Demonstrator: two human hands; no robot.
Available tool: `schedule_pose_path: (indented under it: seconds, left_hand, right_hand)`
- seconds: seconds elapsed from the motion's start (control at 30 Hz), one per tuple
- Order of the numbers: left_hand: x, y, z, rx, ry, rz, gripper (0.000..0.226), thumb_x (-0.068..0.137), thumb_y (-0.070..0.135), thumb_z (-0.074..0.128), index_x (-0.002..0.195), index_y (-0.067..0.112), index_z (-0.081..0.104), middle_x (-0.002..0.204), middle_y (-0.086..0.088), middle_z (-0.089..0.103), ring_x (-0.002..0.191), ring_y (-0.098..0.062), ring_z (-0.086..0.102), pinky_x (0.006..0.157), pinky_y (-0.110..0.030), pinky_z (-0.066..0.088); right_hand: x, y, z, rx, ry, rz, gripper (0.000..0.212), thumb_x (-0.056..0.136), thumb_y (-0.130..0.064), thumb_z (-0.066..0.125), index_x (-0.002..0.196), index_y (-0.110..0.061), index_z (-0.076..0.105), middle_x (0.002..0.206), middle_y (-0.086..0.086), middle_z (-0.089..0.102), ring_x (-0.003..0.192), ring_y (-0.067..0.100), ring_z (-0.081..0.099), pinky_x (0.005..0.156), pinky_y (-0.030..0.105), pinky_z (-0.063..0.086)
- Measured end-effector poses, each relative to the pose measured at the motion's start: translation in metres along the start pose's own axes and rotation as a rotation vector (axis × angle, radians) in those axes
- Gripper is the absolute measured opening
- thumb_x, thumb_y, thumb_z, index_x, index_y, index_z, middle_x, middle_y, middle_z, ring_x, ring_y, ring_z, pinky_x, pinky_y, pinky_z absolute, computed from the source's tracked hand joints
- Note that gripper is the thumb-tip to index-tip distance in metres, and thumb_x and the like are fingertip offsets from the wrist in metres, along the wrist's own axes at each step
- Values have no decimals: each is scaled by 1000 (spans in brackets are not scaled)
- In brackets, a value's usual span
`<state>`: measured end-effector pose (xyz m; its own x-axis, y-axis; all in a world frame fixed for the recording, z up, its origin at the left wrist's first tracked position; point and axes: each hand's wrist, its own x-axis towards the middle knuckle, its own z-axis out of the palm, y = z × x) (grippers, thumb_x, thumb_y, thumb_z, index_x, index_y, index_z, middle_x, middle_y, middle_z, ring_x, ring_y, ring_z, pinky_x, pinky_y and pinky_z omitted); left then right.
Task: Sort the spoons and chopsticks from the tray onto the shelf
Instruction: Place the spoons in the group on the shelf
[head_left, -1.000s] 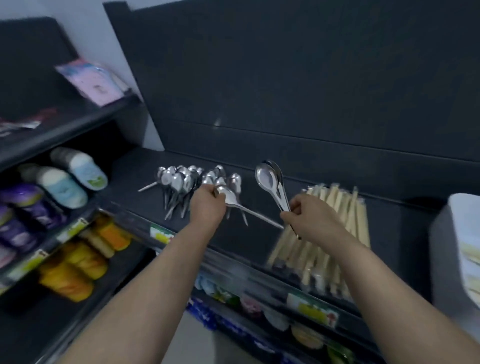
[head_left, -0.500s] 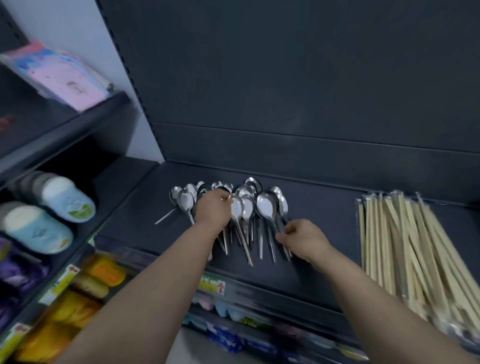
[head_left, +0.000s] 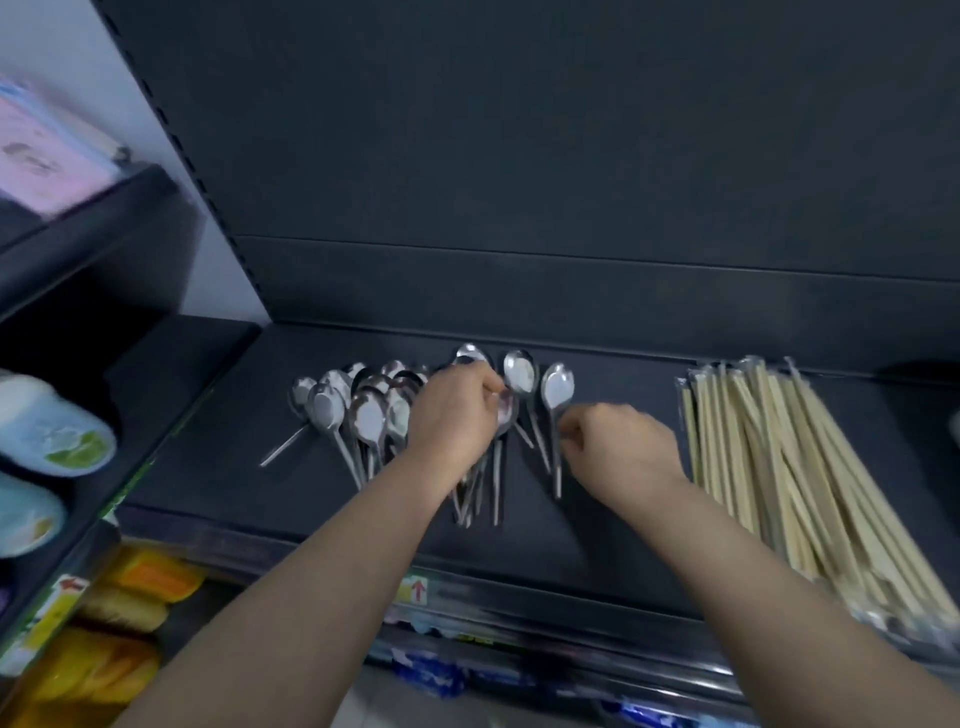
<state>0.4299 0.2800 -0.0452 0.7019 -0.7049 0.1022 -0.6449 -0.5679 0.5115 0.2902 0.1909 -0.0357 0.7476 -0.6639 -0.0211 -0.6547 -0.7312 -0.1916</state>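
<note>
Left hand (head_left: 457, 415) closes curled fingers on the spoons (head_left: 363, 410) heaped on the dark shelf (head_left: 208, 467), bowls toward the back, while the right hand (head_left: 621, 444), fingers curled, pinches the handle of the rightmost spoon (head_left: 557, 387), with wrapped chopsticks (head_left: 769, 457) bundled nearby on the same shelf.

You've got glossy polished metal spoons (head_left: 368, 415), pale matt wood chopsticks (head_left: 779, 467) w/ clear plastic wrap, matt dark shelf (head_left: 218, 467).
</note>
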Motion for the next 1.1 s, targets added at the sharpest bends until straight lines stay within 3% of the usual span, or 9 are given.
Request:
schedule_pose_path:
  seconds: [0.1,0.3,0.43,0.53,0.7,0.87,0.97,1.1]
  left_hand:
    - [-1,36,15,68,-45,85,19,88,14,56,95,23,71,100,0,72,100,-25,64,81,-36,52]
    - [-15,138,54,91,-156,270,17,91,18,53,97,24,68,99,7,70,100,-18,62,81,-30,50]
    - [-31,231,85,20,-175,386,18,94,21,53,103,26,67,101,9,69,96,-15,63,72,-28,45]
    - [-47,310,112,-87,-146,472,15,91,23,57,101,28,67,96,11,70,95,-13,64,81,-34,52]
    - [-77,428,171,-1,-256,582,21,93,23,52,109,27,65,106,11,68,100,-15,61,81,-31,50]
    - [-84,473,237,221,-360,400,21,92,21,50,107,16,63,111,0,65,106,-24,58,85,-34,50]
    - [-86,482,258,354,-408,273,25,93,35,52,109,17,58,114,0,61,108,-24,56,79,-30,44]
    - [-83,489,275,356,-511,109,32,87,47,60,80,17,52,93,-1,63,82,-21,54,66,-28,38]
  right_hand:
    - [-13,30,-12,-65,52,-22,20,91,-30,49,104,-26,63,109,2,65,108,27,57,74,29,42]
    - [-51,125,-40,-88,172,58,24,92,-32,50,110,-28,64,110,-1,66,112,23,52,81,31,43]
    - [-84,209,-73,-113,295,136,19,91,-29,49,102,-27,65,101,-1,65,104,24,52,68,31,34]
    - [-110,282,-98,-145,403,200,20,91,-26,46,97,-26,66,92,-1,65,96,25,53,63,31,35]
    - [-148,411,-121,-70,364,352,26,93,-28,48,114,-34,63,107,-10,67,108,17,53,75,30,43]
    - [-170,500,-120,-48,193,446,30,91,-23,48,114,-36,63,110,-6,66,107,19,55,72,28,40]
    - [-175,524,-113,58,106,449,28,91,-26,49,112,-35,65,111,-6,66,106,20,57,76,29,44]
    - [-180,529,-107,165,102,380,24,92,-30,47,107,-34,66,107,-10,67,104,17,59,73,27,44]
